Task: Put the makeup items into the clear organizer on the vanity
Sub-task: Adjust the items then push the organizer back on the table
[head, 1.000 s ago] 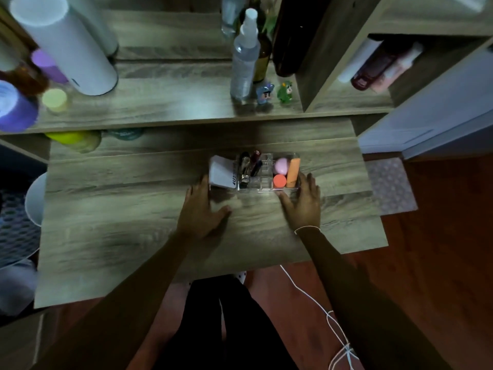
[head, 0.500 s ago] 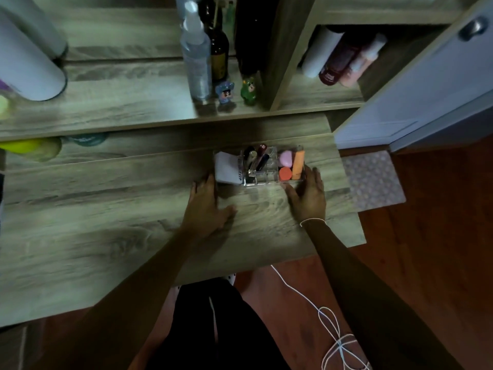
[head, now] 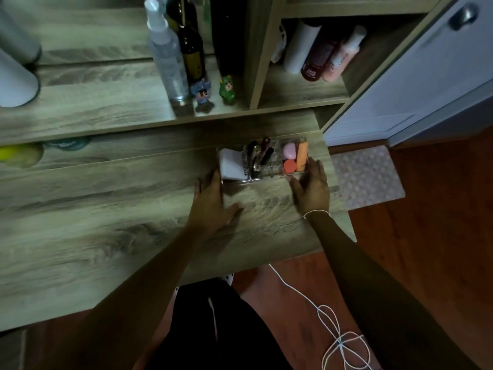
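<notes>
From the head camera, looking down, the clear organizer (head: 266, 162) sits on the tabletop (head: 106, 222), toward its far right corner, and it looks full. At its left end stands a white compact (head: 231, 166); in the middle compartments are several dark tubes (head: 260, 156), lipsticks by the look of them; at its right end are a pink sponge (head: 289, 150), a round orange sponge (head: 290, 165) and a long orange sponge (head: 302, 155).

I see no loose makeup anywhere else on the tabletop, so I judge the filling done, with only a last nudge of the organizer possibly left.

The left hand (head: 210, 201) lies flat, just left of and nearer than the organizer; its fingers (head: 213, 180) are spread and reach up to the compact's corner, its grip apart and holding nothing. The right hand (head: 310, 188) cups the organizer's right near corner, fingers loosely open against the wall, not clamped round it as far as I can tell.

For room: right of the organizer the tabletop edge is near, with a patterned mat (head: 365, 174) on the floor beyond. Behind the organizer a raised shelf (head: 106, 102) carries a spray bottle (head: 168, 54) and two small figurines (head: 213, 89). Left of and nearer than the organizer the tabletop is wide and bare.
</notes>
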A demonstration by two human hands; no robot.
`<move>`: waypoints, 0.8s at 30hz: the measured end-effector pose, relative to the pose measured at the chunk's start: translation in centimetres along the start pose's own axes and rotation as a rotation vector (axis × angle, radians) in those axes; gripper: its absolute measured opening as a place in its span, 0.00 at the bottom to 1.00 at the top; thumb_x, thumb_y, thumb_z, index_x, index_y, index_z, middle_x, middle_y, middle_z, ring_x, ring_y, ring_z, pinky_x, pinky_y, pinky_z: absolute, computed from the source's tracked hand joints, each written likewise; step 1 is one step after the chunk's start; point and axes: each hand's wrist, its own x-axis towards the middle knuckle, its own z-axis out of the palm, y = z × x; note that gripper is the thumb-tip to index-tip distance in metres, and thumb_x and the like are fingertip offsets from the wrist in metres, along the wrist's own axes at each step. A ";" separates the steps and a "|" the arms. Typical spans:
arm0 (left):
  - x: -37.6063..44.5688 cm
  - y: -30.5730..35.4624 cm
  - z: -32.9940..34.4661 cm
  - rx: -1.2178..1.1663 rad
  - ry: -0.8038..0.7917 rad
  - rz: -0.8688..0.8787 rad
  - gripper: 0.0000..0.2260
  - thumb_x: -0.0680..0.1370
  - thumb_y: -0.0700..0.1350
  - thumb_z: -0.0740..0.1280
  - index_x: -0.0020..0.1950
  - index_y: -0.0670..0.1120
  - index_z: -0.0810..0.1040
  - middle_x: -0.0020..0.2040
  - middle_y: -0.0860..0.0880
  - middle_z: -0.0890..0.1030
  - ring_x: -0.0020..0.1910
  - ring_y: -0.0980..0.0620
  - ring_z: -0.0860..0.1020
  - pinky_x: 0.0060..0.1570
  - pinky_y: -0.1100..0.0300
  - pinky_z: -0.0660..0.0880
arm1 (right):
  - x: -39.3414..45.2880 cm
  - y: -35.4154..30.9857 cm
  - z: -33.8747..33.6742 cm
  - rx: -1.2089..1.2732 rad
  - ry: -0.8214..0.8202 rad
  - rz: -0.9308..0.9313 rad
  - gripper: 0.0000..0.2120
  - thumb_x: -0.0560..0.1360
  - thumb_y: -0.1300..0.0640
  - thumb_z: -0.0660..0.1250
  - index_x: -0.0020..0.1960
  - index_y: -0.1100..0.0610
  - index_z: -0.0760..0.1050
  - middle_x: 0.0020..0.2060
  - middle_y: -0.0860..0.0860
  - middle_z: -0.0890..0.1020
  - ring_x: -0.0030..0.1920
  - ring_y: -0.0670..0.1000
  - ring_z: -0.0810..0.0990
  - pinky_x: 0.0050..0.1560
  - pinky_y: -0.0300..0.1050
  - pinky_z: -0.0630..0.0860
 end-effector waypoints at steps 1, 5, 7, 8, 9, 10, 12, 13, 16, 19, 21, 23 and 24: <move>0.1 0.2 0.0 0.002 0.001 0.007 0.43 0.70 0.60 0.72 0.75 0.48 0.52 0.72 0.46 0.69 0.72 0.46 0.64 0.74 0.39 0.52 | 0.2 0.1 -0.1 0.000 -0.004 -0.005 0.31 0.75 0.44 0.66 0.73 0.55 0.60 0.72 0.60 0.68 0.74 0.60 0.62 0.70 0.64 0.66; 0.2 0.9 0.0 -0.016 -0.018 0.004 0.43 0.70 0.58 0.72 0.76 0.47 0.51 0.72 0.45 0.69 0.72 0.45 0.65 0.74 0.39 0.52 | 0.7 0.5 -0.5 -0.002 -0.015 -0.020 0.32 0.75 0.45 0.67 0.73 0.56 0.61 0.71 0.60 0.69 0.73 0.60 0.64 0.69 0.62 0.68; 0.2 1.1 0.0 -0.004 -0.010 0.000 0.43 0.71 0.57 0.72 0.76 0.47 0.50 0.73 0.46 0.68 0.72 0.46 0.64 0.75 0.40 0.48 | 0.7 0.5 -0.5 0.007 -0.005 -0.027 0.33 0.75 0.44 0.67 0.73 0.56 0.61 0.71 0.60 0.69 0.73 0.60 0.64 0.69 0.62 0.67; 0.2 1.2 0.1 0.007 -0.002 0.000 0.43 0.71 0.57 0.72 0.76 0.47 0.50 0.73 0.45 0.68 0.73 0.46 0.64 0.75 0.41 0.47 | 0.7 0.5 -0.6 0.008 -0.002 -0.030 0.33 0.75 0.44 0.66 0.73 0.57 0.60 0.71 0.60 0.69 0.73 0.60 0.64 0.70 0.62 0.67; 0.2 1.2 0.1 0.012 0.001 0.000 0.43 0.71 0.57 0.72 0.76 0.47 0.50 0.73 0.45 0.67 0.73 0.46 0.63 0.75 0.41 0.47 | 0.7 0.5 -0.6 0.009 -0.002 -0.037 0.33 0.75 0.44 0.66 0.73 0.57 0.60 0.71 0.60 0.69 0.73 0.60 0.64 0.69 0.63 0.67; 0.2 1.3 0.1 0.008 0.004 0.002 0.43 0.71 0.56 0.72 0.76 0.46 0.50 0.73 0.45 0.68 0.73 0.46 0.63 0.75 0.41 0.47 | 0.7 0.5 -0.6 0.007 -0.006 -0.041 0.33 0.75 0.44 0.66 0.73 0.57 0.60 0.71 0.60 0.69 0.72 0.60 0.65 0.68 0.63 0.68; 0.1 1.4 0.1 0.002 0.001 0.007 0.43 0.71 0.56 0.72 0.76 0.46 0.51 0.73 0.45 0.68 0.73 0.46 0.64 0.75 0.40 0.47 | 0.8 0.5 -0.7 0.000 -0.015 -0.046 0.32 0.75 0.44 0.66 0.73 0.57 0.60 0.70 0.59 0.70 0.71 0.61 0.67 0.67 0.63 0.69; 0.2 1.3 0.2 0.006 -0.003 0.008 0.43 0.71 0.56 0.72 0.76 0.46 0.50 0.73 0.45 0.68 0.73 0.45 0.64 0.75 0.40 0.48 | 0.9 0.6 -0.7 -0.001 -0.019 -0.042 0.32 0.75 0.44 0.66 0.73 0.57 0.60 0.70 0.59 0.70 0.71 0.60 0.67 0.67 0.63 0.70; 0.2 1.2 0.2 0.028 -0.015 0.010 0.44 0.71 0.57 0.72 0.76 0.46 0.49 0.74 0.45 0.66 0.73 0.45 0.62 0.75 0.41 0.48 | 0.8 0.6 -0.7 -0.014 -0.025 -0.031 0.33 0.75 0.44 0.66 0.74 0.56 0.59 0.70 0.59 0.70 0.71 0.60 0.67 0.67 0.62 0.70; 0.1 1.0 0.2 0.043 -0.022 0.008 0.44 0.71 0.57 0.71 0.76 0.47 0.49 0.75 0.45 0.65 0.74 0.45 0.62 0.76 0.42 0.46 | 0.7 0.5 -0.6 -0.011 -0.022 -0.032 0.31 0.75 0.44 0.65 0.73 0.56 0.60 0.69 0.58 0.71 0.70 0.59 0.68 0.66 0.62 0.70; 0.0 0.9 0.2 0.048 -0.022 0.010 0.42 0.71 0.57 0.71 0.76 0.48 0.50 0.74 0.46 0.66 0.73 0.46 0.63 0.76 0.42 0.47 | 0.5 0.4 -0.5 -0.008 -0.010 -0.018 0.31 0.76 0.45 0.66 0.73 0.55 0.60 0.70 0.57 0.71 0.71 0.58 0.67 0.67 0.61 0.70; -0.1 0.9 0.1 0.045 -0.027 0.011 0.41 0.72 0.56 0.71 0.76 0.47 0.51 0.74 0.46 0.66 0.73 0.47 0.63 0.76 0.42 0.48 | 0.0 0.3 -0.4 0.000 0.014 0.004 0.32 0.76 0.44 0.65 0.74 0.56 0.59 0.71 0.57 0.70 0.72 0.57 0.66 0.69 0.60 0.68; -0.2 1.0 0.0 0.051 -0.031 0.015 0.40 0.72 0.56 0.70 0.76 0.47 0.52 0.74 0.46 0.66 0.73 0.46 0.63 0.76 0.42 0.48 | -0.5 0.2 -0.4 0.007 0.032 0.018 0.32 0.77 0.44 0.64 0.74 0.57 0.59 0.71 0.57 0.69 0.72 0.57 0.66 0.70 0.60 0.67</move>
